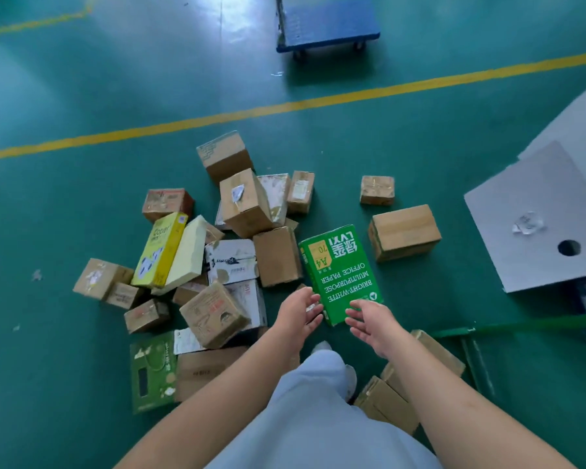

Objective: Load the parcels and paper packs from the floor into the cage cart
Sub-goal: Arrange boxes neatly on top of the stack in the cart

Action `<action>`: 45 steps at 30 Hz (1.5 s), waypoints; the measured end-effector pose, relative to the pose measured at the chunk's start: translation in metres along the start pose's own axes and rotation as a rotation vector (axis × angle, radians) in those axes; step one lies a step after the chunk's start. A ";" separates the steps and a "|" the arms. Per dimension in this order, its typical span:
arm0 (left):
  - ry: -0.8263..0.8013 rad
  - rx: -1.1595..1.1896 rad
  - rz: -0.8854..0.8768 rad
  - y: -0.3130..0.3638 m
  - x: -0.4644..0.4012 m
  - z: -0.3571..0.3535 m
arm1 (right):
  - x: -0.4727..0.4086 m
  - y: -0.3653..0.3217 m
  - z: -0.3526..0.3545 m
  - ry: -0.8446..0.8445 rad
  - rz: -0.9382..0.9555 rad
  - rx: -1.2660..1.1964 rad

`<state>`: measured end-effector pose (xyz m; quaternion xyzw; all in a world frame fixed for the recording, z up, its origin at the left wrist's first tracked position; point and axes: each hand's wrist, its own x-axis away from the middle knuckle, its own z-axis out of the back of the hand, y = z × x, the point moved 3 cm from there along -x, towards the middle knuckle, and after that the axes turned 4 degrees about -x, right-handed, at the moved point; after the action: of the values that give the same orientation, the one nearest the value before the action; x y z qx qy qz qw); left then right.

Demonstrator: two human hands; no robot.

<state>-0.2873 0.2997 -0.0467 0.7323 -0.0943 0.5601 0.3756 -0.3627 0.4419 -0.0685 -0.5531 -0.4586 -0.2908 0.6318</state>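
A green painted floor (82,204) with a yellow line (285,106) across it carries a loose heap of cardboard parcels (244,201), lying as though dumped there, tilted and leaning on one another. Among them a yellow paper pack (159,252) leans on edge, and a green paper pack (340,272) lies flat at the right edge of the heap, clear of the boxes, which makes it the easy next pick. A larger brown box (403,231) sits apart to its right. A blue flat trolley (329,23) stands far off beyond the line; grey board panels (538,214) and a green bar (521,324) at the right may belong to the cage cart, though I cannot tell.

Both forearms reach forward and down. The left hand (300,311) and right hand (371,321) face each other, palms inward, either side of the green pack's near end. The fingers are spread and loosely curved, holding nothing; whether the fingertips touch the pack yet is unclear. The pose suggests a two-handed clamp on its long sides.
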 end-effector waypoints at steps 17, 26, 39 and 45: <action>0.061 0.237 -0.009 0.100 -0.090 0.033 | -0.057 -0.106 -0.105 -0.068 -0.002 0.347; 0.113 0.375 0.043 0.119 -0.112 0.052 | -0.083 -0.127 -0.148 -0.083 -0.071 0.483; 0.333 0.611 -0.011 0.131 -0.127 0.025 | -0.130 -0.191 -0.162 -0.244 -0.077 0.732; 0.400 0.633 0.000 0.122 -0.139 -0.033 | -0.170 -0.232 -0.129 -0.305 -0.104 0.796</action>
<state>-0.4294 0.1964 -0.1131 0.6884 0.1586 0.6935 0.1416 -0.6022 0.2425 -0.1169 -0.2792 -0.6503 -0.0374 0.7055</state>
